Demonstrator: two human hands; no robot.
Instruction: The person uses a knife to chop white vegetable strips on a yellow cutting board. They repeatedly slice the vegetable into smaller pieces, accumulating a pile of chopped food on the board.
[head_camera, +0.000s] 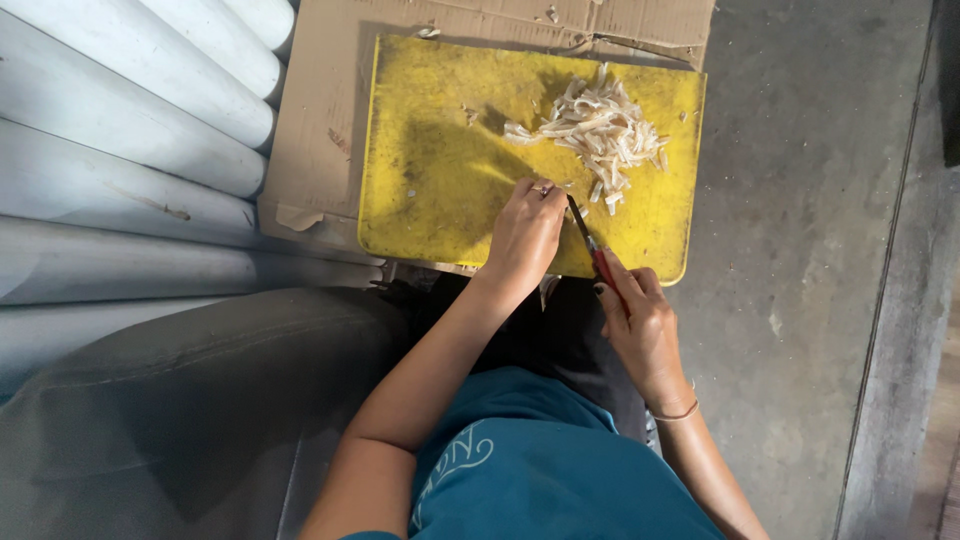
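Yellow cutting board (440, 170), cardboard (320, 110), concrete floor (800, 200)

I see the right hand (640, 320) closed around a red-handled knife (590, 240), blade tip on the yellow cutting board (430, 170). Left hand (525, 235) presses fingertips down beside the blade. Pile of pale cut strips (600, 125) lies near the board's far right. Board sits on flattened cardboard (320, 120); white pipes (120, 150) lie to the left.

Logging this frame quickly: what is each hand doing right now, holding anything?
Left hand: fingers curled down on the yellow cutting board, pinning something too small to identify.
Right hand: closed on the red-handled knife.
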